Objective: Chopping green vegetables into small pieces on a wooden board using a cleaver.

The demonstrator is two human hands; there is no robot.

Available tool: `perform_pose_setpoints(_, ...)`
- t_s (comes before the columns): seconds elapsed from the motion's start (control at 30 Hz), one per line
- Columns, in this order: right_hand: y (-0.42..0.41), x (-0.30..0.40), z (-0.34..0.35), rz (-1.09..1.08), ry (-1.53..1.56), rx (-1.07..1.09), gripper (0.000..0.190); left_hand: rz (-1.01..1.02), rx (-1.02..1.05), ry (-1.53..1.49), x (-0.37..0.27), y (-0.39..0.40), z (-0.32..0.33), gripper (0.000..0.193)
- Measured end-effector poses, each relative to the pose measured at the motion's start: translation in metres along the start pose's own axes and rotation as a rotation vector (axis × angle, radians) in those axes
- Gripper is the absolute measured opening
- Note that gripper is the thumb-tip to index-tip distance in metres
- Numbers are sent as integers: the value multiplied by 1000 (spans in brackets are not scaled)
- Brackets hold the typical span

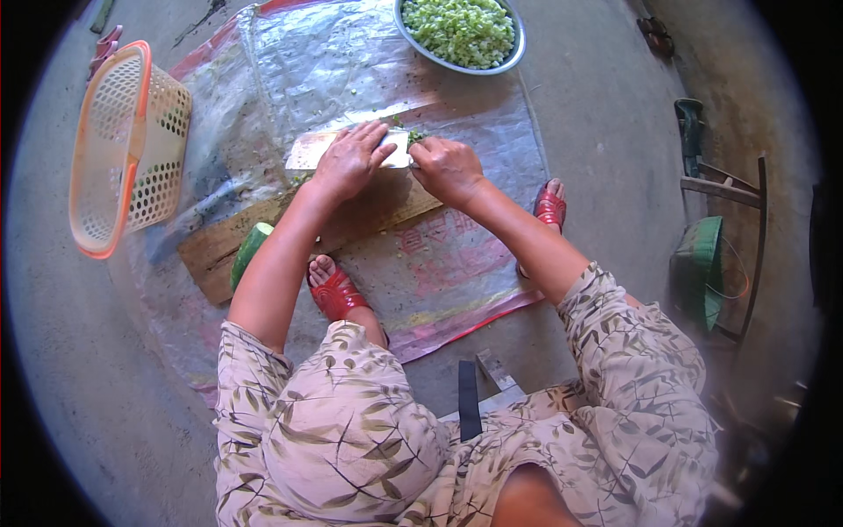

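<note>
My right hand is closed around the handle of a cleaver, of which only a bit shows. The broad, shiny cleaver blade points left across a wooden board. Flat on the blade lies my left hand, its thumb spread towards the handle. Small chopped green bits show just beyond the blade near my right hand; what lies under the blade is hidden. A dark green cucumber or gourd with a pale cut end rests on the board's left part, partly covered by my left forearm.
A metal basin heaped with chopped pale-green vegetable stands at the far edge of the plastic sheet. A perforated plastic basket is at left. My red sandals flank the board. At right are a green container and a wooden frame.
</note>
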State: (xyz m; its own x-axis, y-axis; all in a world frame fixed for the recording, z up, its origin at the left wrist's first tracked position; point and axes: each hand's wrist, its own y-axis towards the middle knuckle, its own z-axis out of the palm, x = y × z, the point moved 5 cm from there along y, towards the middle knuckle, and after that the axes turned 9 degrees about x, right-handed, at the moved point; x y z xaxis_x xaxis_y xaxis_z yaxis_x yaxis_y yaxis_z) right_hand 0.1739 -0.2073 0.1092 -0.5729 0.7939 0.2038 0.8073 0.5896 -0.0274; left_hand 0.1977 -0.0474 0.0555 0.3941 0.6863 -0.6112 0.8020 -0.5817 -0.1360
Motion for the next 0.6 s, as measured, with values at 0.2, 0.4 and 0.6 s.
perform_pose_setpoints(0.2,-9,-19,-13,38,-22,53,9,-236,-269,49,43,-11,-20,54)
perform_pose_setpoints(0.4,-10,-57,-45,397,255,154,24,-256,-583,55,45,-45,-65,45)
perform_pose_setpoints(0.6,8,-60,-124,481,452,278,32,-185,-533,80,16,-81,-88,32)
